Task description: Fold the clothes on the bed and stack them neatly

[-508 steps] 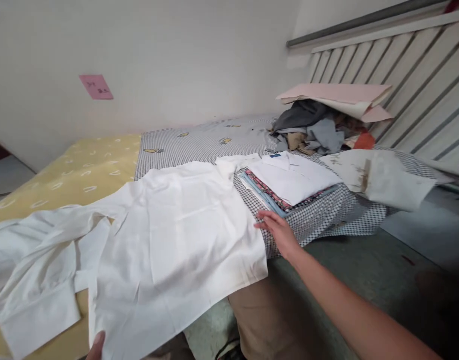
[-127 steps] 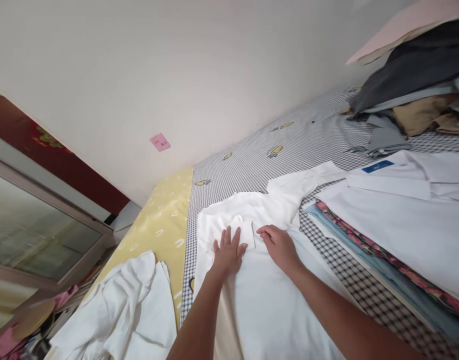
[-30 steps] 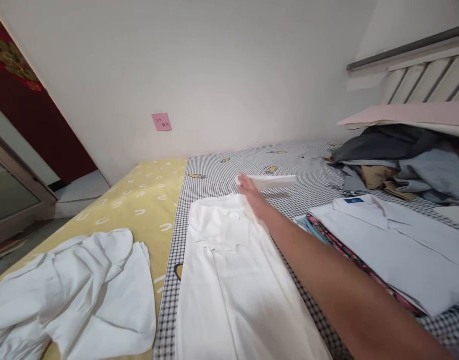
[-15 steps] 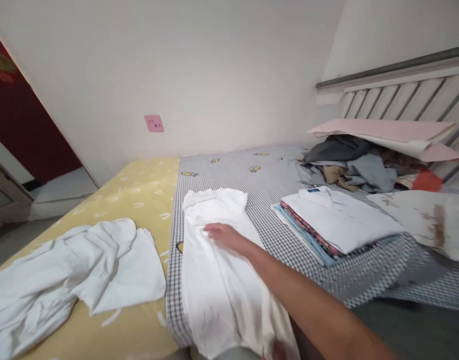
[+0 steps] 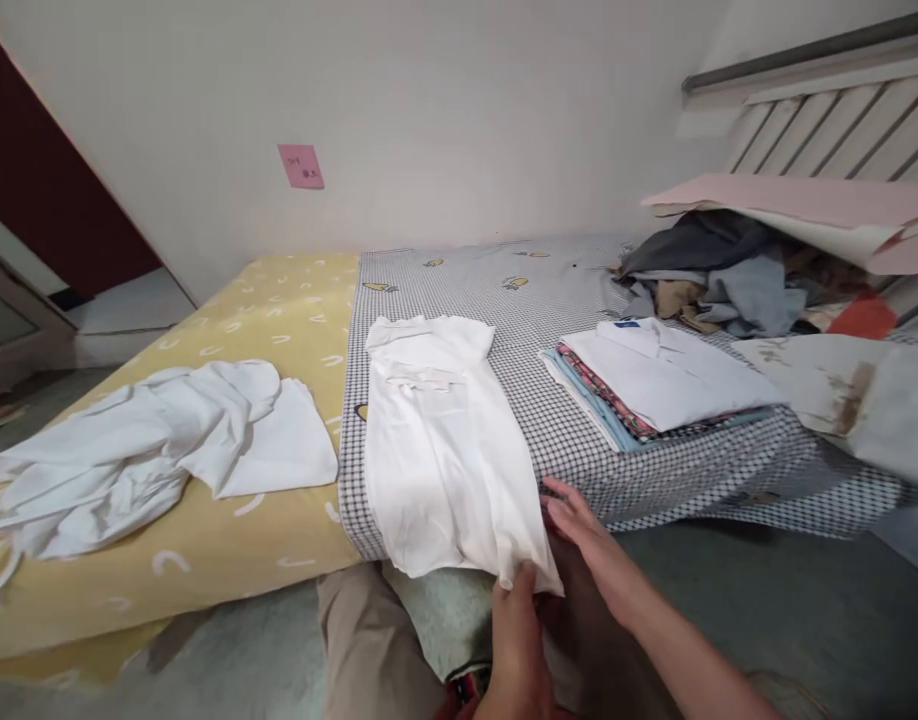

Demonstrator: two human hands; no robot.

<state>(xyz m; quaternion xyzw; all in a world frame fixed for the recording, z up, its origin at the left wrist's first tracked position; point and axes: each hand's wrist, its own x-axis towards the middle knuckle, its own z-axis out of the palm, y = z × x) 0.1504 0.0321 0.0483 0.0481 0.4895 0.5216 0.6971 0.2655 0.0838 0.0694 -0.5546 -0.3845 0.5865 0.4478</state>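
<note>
A long white garment [image 5: 436, 440], folded lengthwise, lies on the checked sheet, its lower end hanging past the bed's edge. My left hand [image 5: 517, 615] is closed on the lower right corner of its hem, with the thumb on top. Beside the garment's right edge, my right hand [image 5: 590, 535] is open, its fingers stretched out and a little apart. Whether those fingertips touch the cloth I cannot tell. To the left, a crumpled white garment [image 5: 166, 430] rests on the yellow sheet.
A stack of folded clothes with a white shirt [image 5: 661, 370] on top sits to the right on the checked sheet [image 5: 459, 285]. Behind it are a heap of clothes [image 5: 751, 285] and pink boards [image 5: 804, 200]. The yellow sheet [image 5: 301, 300] covers the bed's left side.
My right hand has left the middle of the garment and come back to its lower right edge. My left hand now shows clearly at the hem. The view has tilted down.
</note>
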